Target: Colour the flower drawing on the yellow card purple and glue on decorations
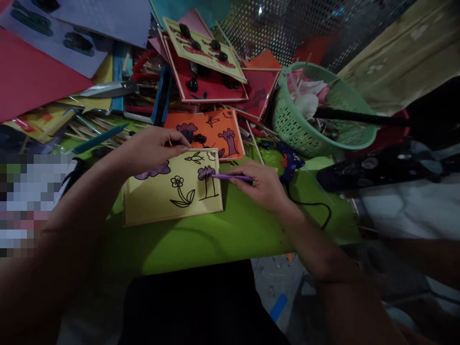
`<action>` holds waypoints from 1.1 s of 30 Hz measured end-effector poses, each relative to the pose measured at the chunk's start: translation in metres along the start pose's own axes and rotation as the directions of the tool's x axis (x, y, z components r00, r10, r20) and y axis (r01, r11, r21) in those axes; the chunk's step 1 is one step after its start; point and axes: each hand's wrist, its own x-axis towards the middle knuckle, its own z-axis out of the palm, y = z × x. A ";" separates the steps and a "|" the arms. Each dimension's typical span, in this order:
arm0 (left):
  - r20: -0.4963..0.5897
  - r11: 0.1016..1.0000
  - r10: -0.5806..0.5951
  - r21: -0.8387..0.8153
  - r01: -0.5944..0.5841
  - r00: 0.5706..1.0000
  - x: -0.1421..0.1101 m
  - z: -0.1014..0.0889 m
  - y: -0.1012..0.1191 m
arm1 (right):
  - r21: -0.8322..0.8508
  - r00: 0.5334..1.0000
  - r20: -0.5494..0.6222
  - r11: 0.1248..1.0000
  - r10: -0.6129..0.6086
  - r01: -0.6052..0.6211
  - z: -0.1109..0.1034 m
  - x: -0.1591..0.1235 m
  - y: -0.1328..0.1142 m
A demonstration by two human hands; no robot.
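Note:
A yellow picture card [154, 203] with a thin raised border lies on the green table. It bears black line drawings of a flower, a bird and a tree, and a purple-coloured cloud. My right hand [264, 184] grips a purple felt-tip pen [235, 177], its tip at the tree's partly purple crown. At the card's upper edge, my left hand [154, 148] bends its fingers and thumb onto the border. Behind it is an orange picture card [215, 136] with similar drawings, partly covered by the yellow one.
Stacked framed cards [212, 91] carry dark lumps behind the orange one. A green basket [294, 124] holds scraps at the right, near a blue glue gun [289, 160] with its cord. Scissors [111, 88], sticks and coloured sheets crowd the left. Another person [402, 211] is at far right.

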 end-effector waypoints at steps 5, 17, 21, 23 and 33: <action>0.018 0.995 -0.085 0.046 0.084 0.996 -0.001 0.000 0.002 | -0.008 1.000 -0.002 1.000 0.017 -0.017 0.000 0.000 0.000; 0.069 0.984 -0.177 0.016 0.176 0.982 -0.004 -0.001 0.005 | -0.007 0.999 0.017 1.000 0.028 -0.028 -0.002 -0.001 -0.003; 0.028 0.995 -0.095 0.035 0.094 0.995 -0.002 0.000 -0.001 | -0.017 1.000 0.009 1.000 0.010 -0.010 -0.003 -0.001 -0.002; 0.020 0.997 -0.063 0.050 0.062 0.998 -0.001 0.000 -0.002 | -0.019 1.000 0.019 1.000 0.011 -0.011 -0.003 -0.001 -0.002; 0.063 0.988 -0.152 -0.004 0.153 0.986 -0.007 -0.001 0.010 | -0.010 1.000 0.010 1.000 0.023 -0.023 -0.004 0.000 -0.004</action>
